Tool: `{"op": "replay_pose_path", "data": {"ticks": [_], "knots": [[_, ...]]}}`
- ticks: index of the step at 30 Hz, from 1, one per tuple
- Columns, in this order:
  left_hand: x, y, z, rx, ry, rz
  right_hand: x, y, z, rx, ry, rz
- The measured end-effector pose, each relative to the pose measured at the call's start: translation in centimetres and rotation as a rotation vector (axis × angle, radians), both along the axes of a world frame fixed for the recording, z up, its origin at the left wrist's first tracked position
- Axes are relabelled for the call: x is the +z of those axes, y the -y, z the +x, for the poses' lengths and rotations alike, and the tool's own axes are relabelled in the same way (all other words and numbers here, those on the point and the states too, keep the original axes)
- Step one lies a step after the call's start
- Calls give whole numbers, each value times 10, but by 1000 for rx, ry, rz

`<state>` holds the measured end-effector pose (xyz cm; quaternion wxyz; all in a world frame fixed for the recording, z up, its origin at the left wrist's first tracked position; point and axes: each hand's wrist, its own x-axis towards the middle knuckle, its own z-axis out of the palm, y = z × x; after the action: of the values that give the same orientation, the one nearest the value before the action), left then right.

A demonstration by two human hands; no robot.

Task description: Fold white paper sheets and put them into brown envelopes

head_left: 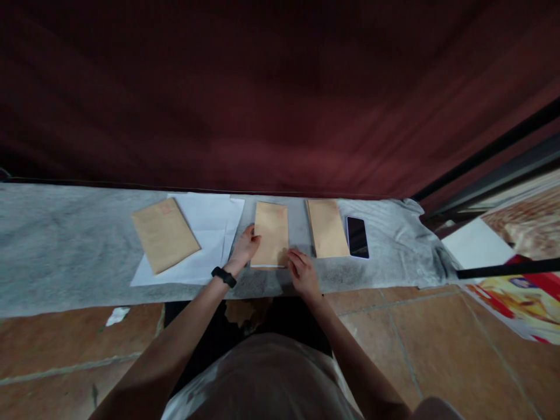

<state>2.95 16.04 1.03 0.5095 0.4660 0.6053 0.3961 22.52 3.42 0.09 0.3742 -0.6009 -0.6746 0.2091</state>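
A brown paper envelope lies in front of me on the grey cloth, with a strip of white paper showing along its near edge. My left hand grips its left edge, thumb on top and fingers curled at the side. At the near right corner, my right hand has its fingers closed in a pinch on the envelope's edge. A small stack of brown envelopes sits to the right. Further left, another brown envelope rests tilted on white paper sheets.
A phone lies beside the right stack. Grey cloth covers the narrow table, backed by a dark red curtain. Black metal bars and a red-and-yellow printed box stand at the right. A white scrap is on the tiled floor.
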Motion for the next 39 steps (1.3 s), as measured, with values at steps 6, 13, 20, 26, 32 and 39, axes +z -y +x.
{"op": "replay_pose_path", "data": {"ticks": [6, 13, 20, 26, 32, 39], "knots": [[0, 14, 5, -174, -705, 582, -14, -6, -5, 66, 174, -2], [-9, -26, 44, -454, -897, 660, -9, -4, -4, 90, 252, 16], [-20, -30, 44, -555, -1059, 620, -9, -5, -2, 100, 314, 63], [-21, 28, 7, -620, -1027, 672, -11, -5, -5, 73, 350, 33], [-22, 82, -30, -634, -896, 678, -16, -5, -2, 91, 391, 41], [-4, 81, -44, -673, -892, 637, -12, -10, 3, 187, 476, 77]]}}
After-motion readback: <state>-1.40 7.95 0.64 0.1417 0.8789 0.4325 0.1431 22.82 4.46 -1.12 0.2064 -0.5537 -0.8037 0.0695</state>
